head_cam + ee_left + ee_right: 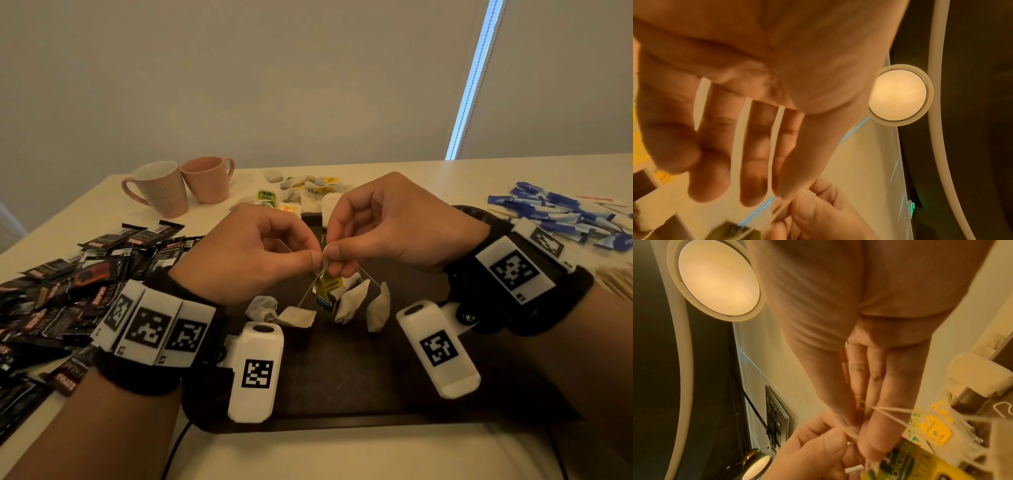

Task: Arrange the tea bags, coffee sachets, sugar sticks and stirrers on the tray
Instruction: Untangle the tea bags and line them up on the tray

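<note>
Both hands are raised over the dark tray [342, 377]. My left hand [313, 257] pinches tangled tea bag strings [323, 260] between thumb and forefinger. My right hand [335, 251] pinches the same knot from the other side. Three tea bags [352, 301] and a yellow and blue tag [328, 291] dangle from the strings just above the tray. A crumpled white bag [262, 306] lies on the tray below my left hand. In the right wrist view the strings [890, 410] run from my fingers past the yellow tag [910, 464].
Black coffee sachets [85, 274] are heaped on the table to the left. Blue sugar sticks [561, 216] and wooden stirrers [616, 281] lie to the right. More tea bags [308, 192] sit behind the tray. Two pink mugs [161, 190] stand at the back left.
</note>
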{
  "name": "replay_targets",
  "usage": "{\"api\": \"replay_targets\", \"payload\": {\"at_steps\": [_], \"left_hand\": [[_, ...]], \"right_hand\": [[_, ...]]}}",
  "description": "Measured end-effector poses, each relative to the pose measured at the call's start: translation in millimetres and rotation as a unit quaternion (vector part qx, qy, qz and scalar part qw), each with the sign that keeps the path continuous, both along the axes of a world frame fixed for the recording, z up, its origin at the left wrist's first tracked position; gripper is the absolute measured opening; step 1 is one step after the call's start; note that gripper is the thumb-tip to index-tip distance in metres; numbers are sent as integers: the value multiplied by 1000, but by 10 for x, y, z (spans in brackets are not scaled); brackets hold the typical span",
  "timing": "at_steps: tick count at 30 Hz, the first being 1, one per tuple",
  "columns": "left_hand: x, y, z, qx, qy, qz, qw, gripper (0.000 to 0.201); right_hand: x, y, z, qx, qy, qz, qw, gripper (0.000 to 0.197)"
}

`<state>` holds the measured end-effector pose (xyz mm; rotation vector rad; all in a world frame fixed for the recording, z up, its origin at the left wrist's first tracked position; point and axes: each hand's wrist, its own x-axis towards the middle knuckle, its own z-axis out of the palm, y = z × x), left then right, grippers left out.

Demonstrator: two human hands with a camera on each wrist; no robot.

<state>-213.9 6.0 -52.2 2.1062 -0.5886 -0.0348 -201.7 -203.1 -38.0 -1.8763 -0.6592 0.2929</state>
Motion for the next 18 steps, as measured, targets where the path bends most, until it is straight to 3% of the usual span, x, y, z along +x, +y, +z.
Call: {"api": "replay_targets", "payload": {"at_steps": [5, 8, 15, 18], "left_hand": [[-41, -10, 16, -10, 15, 0, 1000, 33], [-29, -7, 13, -3, 19, 3, 1000, 39], [-8, 10, 17, 5, 13, 12, 1000, 8], [-4, 10, 23, -6, 18, 19, 1000, 6]], "right_hand": [[-7, 18, 10, 3, -5, -15, 1000, 18], [-6, 33, 18, 9, -2, -12, 1000, 17], [15, 24, 34, 12, 9, -8, 1000, 17], [12, -1, 37, 11, 9, -6, 1000, 19]]}}
